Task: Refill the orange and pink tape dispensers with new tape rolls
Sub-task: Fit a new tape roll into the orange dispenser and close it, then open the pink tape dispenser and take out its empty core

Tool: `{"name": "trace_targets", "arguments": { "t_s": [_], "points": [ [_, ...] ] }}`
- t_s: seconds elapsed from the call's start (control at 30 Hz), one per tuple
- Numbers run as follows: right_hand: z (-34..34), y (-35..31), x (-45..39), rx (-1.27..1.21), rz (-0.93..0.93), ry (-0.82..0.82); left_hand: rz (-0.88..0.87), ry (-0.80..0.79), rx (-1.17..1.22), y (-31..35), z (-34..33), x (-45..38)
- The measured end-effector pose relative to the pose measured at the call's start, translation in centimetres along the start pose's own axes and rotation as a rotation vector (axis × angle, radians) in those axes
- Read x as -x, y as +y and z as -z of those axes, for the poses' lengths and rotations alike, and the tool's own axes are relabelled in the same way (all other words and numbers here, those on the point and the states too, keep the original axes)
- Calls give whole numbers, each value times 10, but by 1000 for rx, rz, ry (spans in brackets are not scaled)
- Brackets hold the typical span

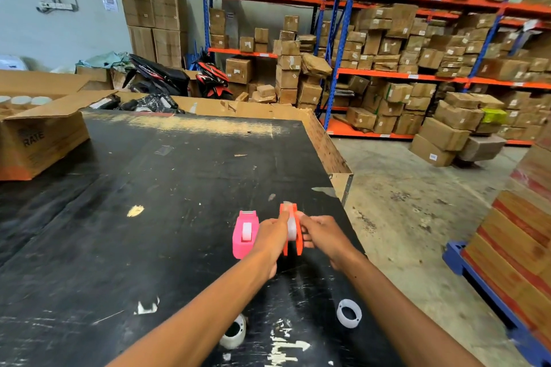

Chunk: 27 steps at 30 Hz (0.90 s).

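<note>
The orange tape dispenser (293, 243) stands on the black table (149, 202) near its right edge, with a clear tape roll (291, 228) seated in it. My left hand (272, 237) grips its left side, thumb up along the front. My right hand (323, 235) holds its right side, fingers at the roll. The pink tape dispenser (244, 232) sits just left of it, untouched, with a tape roll in its cradle. Two white rings lie nearer me: one ring (348, 313) at the right, another ring (234, 334) partly hidden by my left forearm.
An open cardboard box (38, 140) sits at the table's far left. Cardboard walls edge the table's back and right side. To the right are a concrete floor, shelving racks (417, 74) packed with cartons, and a stacked blue pallet (507, 277).
</note>
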State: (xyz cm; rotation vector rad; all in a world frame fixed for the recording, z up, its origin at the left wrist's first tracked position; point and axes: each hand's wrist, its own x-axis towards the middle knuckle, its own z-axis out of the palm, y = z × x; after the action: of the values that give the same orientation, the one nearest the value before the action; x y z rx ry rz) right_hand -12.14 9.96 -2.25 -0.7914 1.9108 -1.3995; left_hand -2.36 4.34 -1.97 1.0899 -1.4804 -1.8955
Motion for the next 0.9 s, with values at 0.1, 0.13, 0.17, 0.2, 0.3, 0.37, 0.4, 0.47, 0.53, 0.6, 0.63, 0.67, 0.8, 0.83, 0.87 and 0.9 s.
{"name": "trace_targets", "arguments": {
  "t_s": [0.1, 0.13, 0.17, 0.2, 0.3, 0.37, 0.4, 0.47, 0.53, 0.6, 0.63, 0.67, 0.8, 0.83, 0.87, 0.9],
  "points": [
    [-1, 12, -10, 5, -26, -21, 26, -1, -23, -6, -4, -4],
    [-2, 15, -12, 10, -40, -25, 31, 2, -32, -8, -5, -6],
    [-2, 17, -13, 22, -51, -25, 31, 7, -50, -9, -6, -7],
    [-2, 20, -15, 35, -55, -25, 28, 15, -71, -10, -7, -7],
    [-2, 23, -16, 37, -50, -38, 22, 28, -123, -13, -6, -9],
    [-3, 24, -14, 10, -53, -49, 24, 19, -130, -13, -3, -11],
    [-3, 24, -13, 4, -55, -57, 26, 10, -127, -13, -2, -11],
    [-3, 23, -12, -1, -55, -68, 29, -5, -122, -11, 2, -9],
    [-2, 21, -10, 9, -42, -61, 20, -18, -129, -9, 4, -6],
    [1, 18, -10, 87, 10, -2, -9, -18, -147, -8, 7, -3],
    [2, 16, -11, 144, 57, 48, -33, -11, -155, -6, 9, -1],
    [3, 13, -12, 187, 113, 98, -61, 1, -170, -3, 13, 0],
    [-7, -13, -14, 290, 312, 211, -222, 82, -327, 13, 49, -2],
    [-13, -18, -14, 315, 336, 195, -263, 108, -401, 16, 60, -4],
    [-20, -24, -15, 347, 358, 159, -282, 117, -489, 18, 72, -6],
    [-29, -27, -15, 393, 367, 110, -286, 96, -577, 17, 85, -8]
  ]
}}
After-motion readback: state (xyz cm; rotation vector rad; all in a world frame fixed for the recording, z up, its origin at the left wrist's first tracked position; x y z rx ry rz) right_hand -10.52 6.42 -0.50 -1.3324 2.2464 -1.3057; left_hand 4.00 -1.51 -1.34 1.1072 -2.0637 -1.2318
